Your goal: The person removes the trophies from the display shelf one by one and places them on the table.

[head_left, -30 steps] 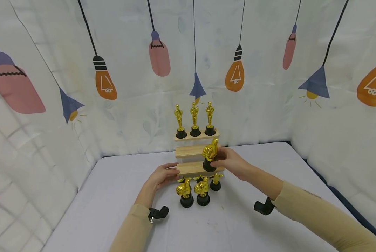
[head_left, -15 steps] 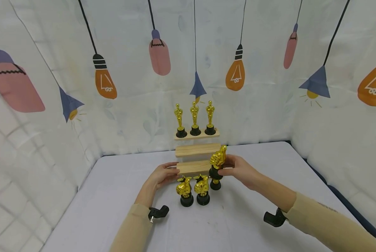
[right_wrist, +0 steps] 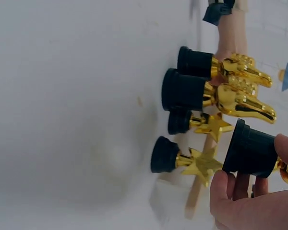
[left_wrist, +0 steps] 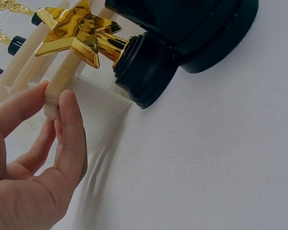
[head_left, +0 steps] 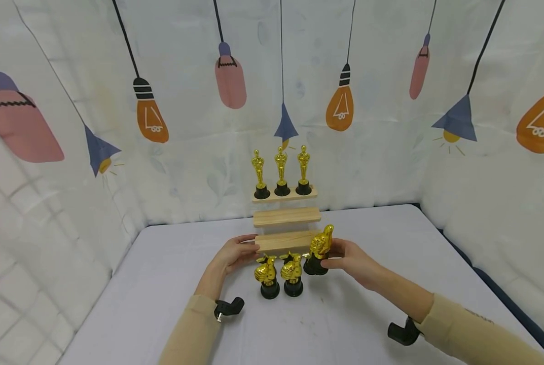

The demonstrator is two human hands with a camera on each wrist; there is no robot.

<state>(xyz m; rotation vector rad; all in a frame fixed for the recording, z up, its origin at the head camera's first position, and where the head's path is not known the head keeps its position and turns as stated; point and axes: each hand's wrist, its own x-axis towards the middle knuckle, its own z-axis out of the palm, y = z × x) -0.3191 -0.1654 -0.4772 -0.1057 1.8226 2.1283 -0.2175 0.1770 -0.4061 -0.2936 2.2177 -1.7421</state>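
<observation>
My right hand (head_left: 356,261) grips a gold thumbs-up trophy (head_left: 321,246) by its black base, at the right end of the lowest wooden step (head_left: 283,242). In the right wrist view, that black base (right_wrist: 249,151) is raised off the table beside a gold star trophy (right_wrist: 199,165). My left hand (head_left: 232,256) pinches the left end of the same step; the left wrist view has thumb and fingers on the wood end (left_wrist: 60,84). Two more thumbs-up trophies (head_left: 265,274) stand on the table before the rack, partly hiding star trophies behind them.
Three gold figure trophies (head_left: 281,170) stand on the top step, above a bare middle step (head_left: 286,217). A white cloth covers the table (head_left: 162,299). Behind it hangs a curtain (head_left: 198,167) printed with lamps. Each wrist carries a small black camera (head_left: 229,307).
My right hand has carried the thumbs-up trophy down and to the right, from in front of the steps to beside the lowest step's right end. My left hand has stayed in place.
</observation>
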